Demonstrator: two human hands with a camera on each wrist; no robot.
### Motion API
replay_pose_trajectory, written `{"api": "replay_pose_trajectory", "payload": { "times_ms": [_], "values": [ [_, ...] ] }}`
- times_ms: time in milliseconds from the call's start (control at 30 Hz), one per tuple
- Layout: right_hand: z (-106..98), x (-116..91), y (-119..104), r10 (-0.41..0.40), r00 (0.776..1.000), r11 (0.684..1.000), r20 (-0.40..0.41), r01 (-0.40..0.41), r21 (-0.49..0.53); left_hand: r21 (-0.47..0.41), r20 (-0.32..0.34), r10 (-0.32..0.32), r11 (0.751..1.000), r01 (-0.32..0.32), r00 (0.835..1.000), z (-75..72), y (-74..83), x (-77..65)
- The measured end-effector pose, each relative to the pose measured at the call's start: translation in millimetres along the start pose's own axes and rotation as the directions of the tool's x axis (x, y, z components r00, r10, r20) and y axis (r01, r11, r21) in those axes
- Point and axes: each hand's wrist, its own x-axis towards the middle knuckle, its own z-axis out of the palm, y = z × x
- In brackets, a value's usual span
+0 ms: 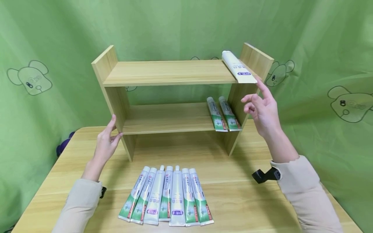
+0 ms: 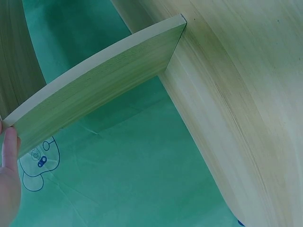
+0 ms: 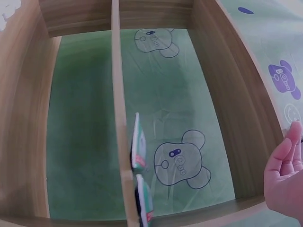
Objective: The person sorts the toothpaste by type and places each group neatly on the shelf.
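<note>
A two-tier wooden shelf (image 1: pixel 175 72) stands on the table. My left hand (image 1: pixel 105 144) holds its left side panel at the front edge, level with the middle board. At the right end of the top board lies a white toothpaste tube (image 1: pixel 234 66), its flat end toward me. My right hand (image 1: pixel 263 111) has its index fingertip right at that tube's flat corner, while the other fingers bend loosely around nothing. Below, two green-and-white toothpaste tubes (image 1: pixel 216 115) lie side by side at the right of the middle board; their ends also show in the right wrist view.
In front of the shelf, several toothpaste tubes (image 1: pixel 166 197), green-and-white and white ones mixed, lie fanned out on the wooden table (image 1: pixel 233 200). A green curtain (image 1: pixel 180 29) with bear drawings hangs behind and at both sides. A dark purple object (image 1: pixel 64 144) sits past the table's left edge.
</note>
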Motion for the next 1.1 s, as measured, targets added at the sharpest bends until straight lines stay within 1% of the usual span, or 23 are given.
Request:
{"api": "replay_pose_trajectory", "payload": {
  "times_ms": [133, 233, 467, 667, 867, 933, 1100],
  "values": [
    [-4, -7, 3, 0.011, 1.0, 0.999, -0.011, -0.011, -0.033, -0.007, 0.0, 0.002, 1.0, -0.002, 1.0, 0.2, -0.2, 0.1],
    [-7, -13, 6, 0.018, 1.0, 0.999, -0.005, -0.018, -0.03, -0.01, -0.002, 0.007, 1.0, -0.007, 1.0, 0.4, -0.4, 0.5],
    [-13, -25, 16, 0.034, 0.999, 0.998, 0.034, -0.032, -0.055, -0.011, -0.008, 0.014, 1.0, -0.014, 1.0, 0.5, -1.0, 0.4],
    [-17, -33, 27, 0.028, 0.993, 0.996, 0.114, -0.019, -0.084, -0.011, -0.013, 0.012, 1.0, -0.013, 1.0, 0.4, -0.1, 0.2],
    [-17, -40, 39, 0.019, 0.981, 0.995, 0.191, 0.0, -0.102, -0.013, -0.008, 0.006, 1.0, -0.007, 1.0, 0.8, 0.6, -0.1],
    [-16, -41, 42, 0.004, 0.974, 0.996, 0.228, 0.017, -0.087, -0.015, -0.008, 0.003, 1.0, -0.003, 1.0, 0.9, 0.5, -0.4],
    [-14, -44, 50, -0.036, 0.943, 0.998, 0.332, 0.054, -0.044, -0.019, -0.008, 0.0, 1.0, 0.0, 1.0, 0.9, 0.6, -0.6]
  ]
}}
